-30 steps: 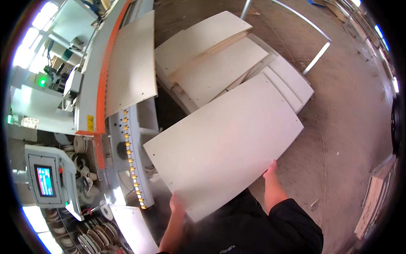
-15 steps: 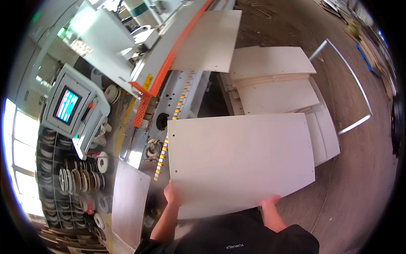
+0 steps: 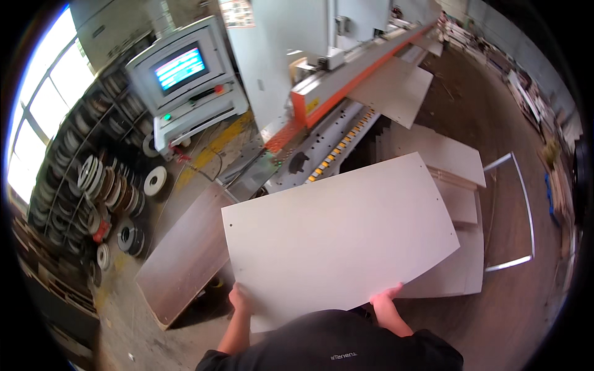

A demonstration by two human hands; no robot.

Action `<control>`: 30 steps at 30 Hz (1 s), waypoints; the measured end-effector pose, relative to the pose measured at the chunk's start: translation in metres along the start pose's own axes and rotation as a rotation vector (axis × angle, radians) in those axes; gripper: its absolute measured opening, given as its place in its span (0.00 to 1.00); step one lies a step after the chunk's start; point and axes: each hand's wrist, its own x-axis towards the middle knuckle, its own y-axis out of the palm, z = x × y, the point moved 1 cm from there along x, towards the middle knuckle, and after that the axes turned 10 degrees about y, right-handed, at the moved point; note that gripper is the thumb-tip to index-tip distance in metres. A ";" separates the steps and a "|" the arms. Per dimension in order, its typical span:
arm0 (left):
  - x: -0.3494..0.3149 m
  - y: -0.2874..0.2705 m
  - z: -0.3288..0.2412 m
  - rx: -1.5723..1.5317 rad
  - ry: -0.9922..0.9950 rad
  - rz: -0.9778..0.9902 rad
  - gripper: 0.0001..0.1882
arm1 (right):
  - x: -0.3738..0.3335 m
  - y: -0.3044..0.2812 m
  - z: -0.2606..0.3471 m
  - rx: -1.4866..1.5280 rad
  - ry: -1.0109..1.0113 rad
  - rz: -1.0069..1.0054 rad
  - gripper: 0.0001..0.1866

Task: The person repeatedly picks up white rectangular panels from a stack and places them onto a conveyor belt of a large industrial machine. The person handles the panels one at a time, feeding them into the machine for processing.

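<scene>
I hold a large pale board (image 3: 334,229) in front of my body, with small dark holes near its left and right edges. My left hand (image 3: 240,299) is closed on its near left edge, and my right hand (image 3: 386,295) grips the near edge toward the right. The fingers under the board are hidden. Ahead lies the machine bed (image 3: 331,145), with a strip of yellow and white rollers (image 3: 337,150) beside an orange-edged beam (image 3: 352,74). The board's far edge overlaps part of the bed from my view.
Right of me stand stacked pale boards (image 3: 445,148) by a metal frame (image 3: 531,216). Another board (image 3: 396,89) rests farther along the machine. At left are a brownish panel (image 3: 185,253), a control console (image 3: 185,80) with a lit screen, and racked rolls of edge banding (image 3: 102,185).
My view has swung left, so the console and machine appear farther right. The board has tilted, its right end now farther up in view. Both hands keep their hold.
</scene>
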 end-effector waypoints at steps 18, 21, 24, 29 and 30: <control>-0.073 -0.302 0.104 0.319 -0.174 0.246 0.22 | -0.023 0.061 -0.179 -0.882 0.212 -0.081 0.28; -0.102 -0.306 0.079 0.304 -0.199 0.123 0.24 | -0.022 0.064 -0.195 -1.154 0.222 -0.009 0.24; -0.113 -0.300 0.076 0.189 -0.150 -0.034 0.25 | -0.007 0.063 -0.204 -1.352 0.219 0.068 0.25; -0.113 -0.286 0.069 0.029 -0.076 -0.137 0.25 | -0.004 0.069 -0.211 -1.442 0.117 0.147 0.23; -0.113 -0.278 0.061 0.006 -0.064 -0.150 0.25 | -0.007 0.073 -0.209 -1.447 0.094 0.158 0.23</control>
